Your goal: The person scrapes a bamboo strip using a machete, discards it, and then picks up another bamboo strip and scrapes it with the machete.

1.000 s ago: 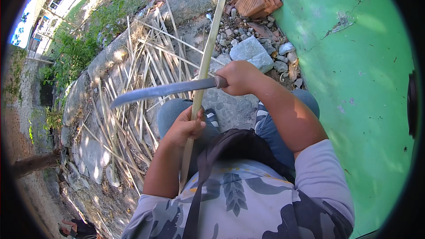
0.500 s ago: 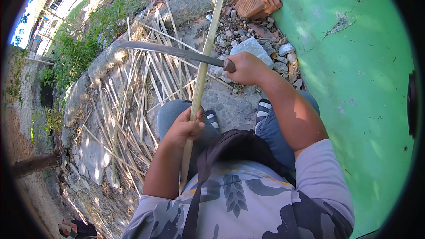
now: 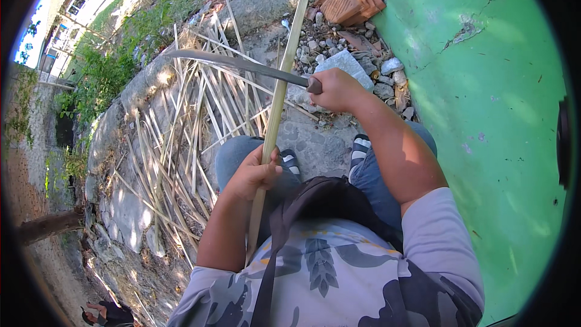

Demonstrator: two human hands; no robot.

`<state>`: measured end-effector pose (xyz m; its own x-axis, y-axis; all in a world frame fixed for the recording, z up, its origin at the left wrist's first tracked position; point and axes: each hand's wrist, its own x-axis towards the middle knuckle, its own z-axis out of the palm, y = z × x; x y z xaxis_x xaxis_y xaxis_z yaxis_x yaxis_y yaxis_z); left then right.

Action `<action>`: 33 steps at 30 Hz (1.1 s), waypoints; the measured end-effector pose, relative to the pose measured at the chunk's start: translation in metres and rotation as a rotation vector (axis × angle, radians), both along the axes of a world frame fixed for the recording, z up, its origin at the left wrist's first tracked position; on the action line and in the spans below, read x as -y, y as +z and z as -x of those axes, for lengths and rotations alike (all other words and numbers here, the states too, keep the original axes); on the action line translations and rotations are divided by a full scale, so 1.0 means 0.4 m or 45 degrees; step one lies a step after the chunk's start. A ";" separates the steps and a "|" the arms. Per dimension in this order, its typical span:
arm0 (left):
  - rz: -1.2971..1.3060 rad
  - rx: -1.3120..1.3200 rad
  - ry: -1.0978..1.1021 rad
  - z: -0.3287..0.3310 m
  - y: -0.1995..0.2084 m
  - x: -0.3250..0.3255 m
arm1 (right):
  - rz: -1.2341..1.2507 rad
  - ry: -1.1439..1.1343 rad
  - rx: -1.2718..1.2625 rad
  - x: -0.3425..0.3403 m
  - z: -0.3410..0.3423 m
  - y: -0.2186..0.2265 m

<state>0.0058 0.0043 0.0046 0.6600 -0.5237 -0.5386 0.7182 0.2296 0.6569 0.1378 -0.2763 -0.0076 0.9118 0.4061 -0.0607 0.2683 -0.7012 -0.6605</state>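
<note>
My left hand (image 3: 257, 174) is closed around the lower part of a long, pale split-bamboo strip (image 3: 284, 72), which stands lengthwise in front of me with its near end against my body. In my right hand (image 3: 339, 89) is the dark handle of a machete (image 3: 242, 63). Its long, slightly curved blade points left and crosses over the strip above my left hand, at or very near its surface; whether the edge touches cannot be made out. Many similar pale strips (image 3: 175, 145) lie in a loose heap on the ground to the left.
Rubble and a flat grey stone (image 3: 345, 68) lie ahead, with stacked orange tiles (image 3: 350, 3) beyond. A green painted floor (image 3: 484, 145) spans the right. A rough stone edge (image 3: 136, 88) and plants bound the left. Another person (image 3: 109, 313) is at the lower left.
The strip's far end has dipped slightly toward me. The machete has tilted a little, its tip rising in the picture. Both hands keep their grips.
</note>
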 end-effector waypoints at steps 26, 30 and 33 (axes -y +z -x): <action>0.062 0.024 -0.003 0.009 -0.008 -0.007 | -0.043 0.138 0.159 -0.029 0.025 0.024; -0.066 0.052 -0.027 0.014 -0.001 0.005 | 0.189 0.206 0.166 -0.023 0.015 0.034; -0.050 0.062 -0.051 0.007 -0.008 0.008 | 0.047 0.005 -0.002 0.008 -0.005 0.017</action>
<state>0.0031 0.0011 0.0014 0.6645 -0.5295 -0.5273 0.6936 0.1744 0.6990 0.1397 -0.2796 -0.0009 0.9100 0.4073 -0.0776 0.2700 -0.7242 -0.6345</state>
